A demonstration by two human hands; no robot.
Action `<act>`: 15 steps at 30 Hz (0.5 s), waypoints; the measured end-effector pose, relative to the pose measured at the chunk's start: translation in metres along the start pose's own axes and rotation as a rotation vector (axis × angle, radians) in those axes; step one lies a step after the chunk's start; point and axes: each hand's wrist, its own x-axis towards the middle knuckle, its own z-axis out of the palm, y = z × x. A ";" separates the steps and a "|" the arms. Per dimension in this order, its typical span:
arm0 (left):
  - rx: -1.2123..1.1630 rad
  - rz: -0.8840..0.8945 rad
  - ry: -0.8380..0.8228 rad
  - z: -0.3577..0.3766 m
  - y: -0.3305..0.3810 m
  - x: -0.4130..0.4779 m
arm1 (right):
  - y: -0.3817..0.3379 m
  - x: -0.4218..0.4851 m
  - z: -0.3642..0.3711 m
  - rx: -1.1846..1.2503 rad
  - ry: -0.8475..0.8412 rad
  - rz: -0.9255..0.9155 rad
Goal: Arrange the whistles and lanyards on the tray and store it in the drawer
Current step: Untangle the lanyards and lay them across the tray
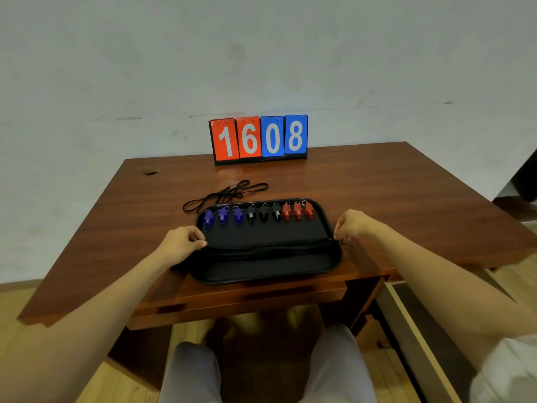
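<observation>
Stretching a lanyard across the tray, left hand and right hand pinch its ends (whistles already lined up); next, fetch the loose lanyards.

This looks like a plain room in an office or a sports storeroom, sparsely furnished. A reddish-brown wooden bench with a round cable hole stands against a bare, scuffed white plaster wall, as an office desk would. At its back edge stands a tabletop flip scoreboard with red and blue number cards reading 16 and 08, which points to sports or games. The floor is light wooden boards. A pale pulled-out wooden drawer shows at the right.
</observation>
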 end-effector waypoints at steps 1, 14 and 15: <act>-0.004 0.001 -0.003 0.001 0.000 0.000 | 0.000 0.000 0.001 -0.003 0.008 0.002; 0.351 -0.006 0.128 0.021 0.002 -0.003 | 0.003 -0.002 0.008 -0.021 0.059 -0.056; 0.351 0.035 0.139 0.024 0.004 -0.003 | 0.001 -0.001 0.008 -0.001 0.068 -0.072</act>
